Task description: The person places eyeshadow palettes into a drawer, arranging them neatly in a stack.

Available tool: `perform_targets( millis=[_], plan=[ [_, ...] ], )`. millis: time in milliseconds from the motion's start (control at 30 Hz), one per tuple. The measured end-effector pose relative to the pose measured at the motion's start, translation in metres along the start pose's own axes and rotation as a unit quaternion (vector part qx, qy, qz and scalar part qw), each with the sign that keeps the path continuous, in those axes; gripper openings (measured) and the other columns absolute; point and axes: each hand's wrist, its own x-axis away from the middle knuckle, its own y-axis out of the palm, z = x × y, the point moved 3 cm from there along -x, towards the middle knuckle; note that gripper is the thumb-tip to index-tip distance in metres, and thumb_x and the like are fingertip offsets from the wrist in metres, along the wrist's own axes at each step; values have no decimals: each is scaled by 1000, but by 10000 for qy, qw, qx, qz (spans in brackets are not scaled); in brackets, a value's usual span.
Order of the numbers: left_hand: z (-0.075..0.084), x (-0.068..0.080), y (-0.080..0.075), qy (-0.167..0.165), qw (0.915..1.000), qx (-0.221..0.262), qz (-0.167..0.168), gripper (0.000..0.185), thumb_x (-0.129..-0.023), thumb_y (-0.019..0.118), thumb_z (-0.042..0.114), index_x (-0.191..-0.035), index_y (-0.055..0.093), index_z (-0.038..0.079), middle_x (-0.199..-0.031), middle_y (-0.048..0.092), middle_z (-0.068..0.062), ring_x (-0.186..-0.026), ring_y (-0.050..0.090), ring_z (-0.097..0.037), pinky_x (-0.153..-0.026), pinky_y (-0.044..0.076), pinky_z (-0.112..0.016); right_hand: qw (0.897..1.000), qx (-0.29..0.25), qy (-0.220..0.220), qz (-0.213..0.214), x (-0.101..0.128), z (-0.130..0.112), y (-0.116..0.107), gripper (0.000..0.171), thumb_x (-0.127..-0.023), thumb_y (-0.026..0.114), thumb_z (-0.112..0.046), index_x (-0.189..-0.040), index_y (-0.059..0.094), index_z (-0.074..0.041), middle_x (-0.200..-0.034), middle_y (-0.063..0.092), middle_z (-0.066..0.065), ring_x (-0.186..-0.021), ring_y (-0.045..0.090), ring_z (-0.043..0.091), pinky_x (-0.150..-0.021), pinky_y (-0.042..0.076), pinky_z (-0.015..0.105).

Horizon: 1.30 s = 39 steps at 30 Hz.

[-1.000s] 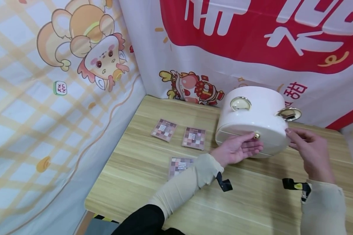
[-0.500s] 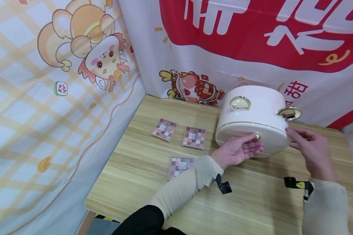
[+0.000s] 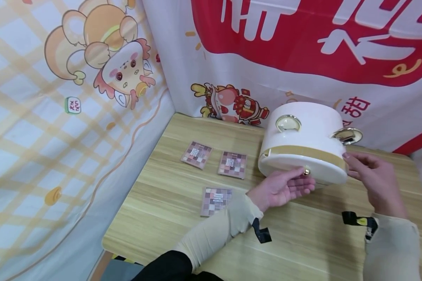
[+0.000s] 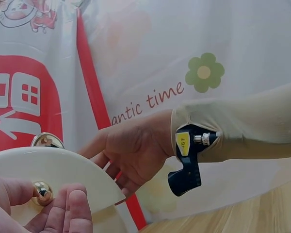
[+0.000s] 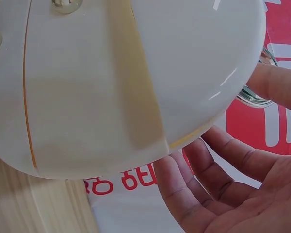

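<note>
A white round case (image 3: 309, 128) with gold ring handles stands at the back right of the wooden table (image 3: 168, 222). Its bottom drawer (image 3: 299, 164) is slid partly out, and a tan band shows above it. My left hand (image 3: 281, 187) pinches the small gold knob (image 3: 306, 171) on the drawer front; the left wrist view shows the knob (image 4: 42, 192) between thumb and fingers. My right hand (image 3: 372, 175) rests with nearly straight fingers against the case's right side, and in the right wrist view this hand (image 5: 223, 189) lies under the rim of the case (image 5: 111, 82).
Three checkered eyeshadow palettes lie flat left of the case: one (image 3: 197, 154) at the back left, one (image 3: 232, 164) beside it, one (image 3: 216, 201) nearer me. Printed cloth walls close the table's back and left. A black strap (image 3: 355, 220) hangs at my right wrist.
The drawer has come out of the case toward me, uncovering the tan band. My left hand drew back a little with the knob. The right hand stayed on the case.
</note>
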Motion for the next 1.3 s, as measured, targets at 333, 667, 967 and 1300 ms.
perform_targets(
  millis=[333,667,967,1300],
  plan=[
    [-13,16,-2,-38,10000,-11,-82,22,-98,66,22,-104,72,1,-111,70,-23,-85,72,-22,-93,56,-37,9999,37,-43,-100,1,0,-2,39,-90,72,-49,-117,62,-24,-106,56,-8,-84,61,3,-65,58,17],
    [-24,34,-8,-155,9998,39,-148,22,-98,66,20,-107,71,1,-108,71,-23,-87,72,-23,-93,56,-37,9997,156,113,-125,0,1,-2,40,-88,70,-54,-116,61,-27,-108,54,-7,-87,58,5,-65,58,17],
    [-34,48,-9,-273,9990,-27,-365,22,-99,63,19,-110,70,1,-111,70,-23,-86,72,-21,-94,56,-37,9996,183,144,-130,0,2,-1,36,-88,70,-56,-112,60,-31,-108,54,-7,-86,59,4,-65,58,17],
    [-39,51,-10,-330,9982,177,-477,19,-100,62,18,-106,71,2,-111,70,-21,-86,71,-20,-96,54,-35,9995,166,212,-133,0,1,-1,38,-86,70,-57,-112,60,-31,-108,54,-8,-85,60,2,-65,57,17]
  ],
)
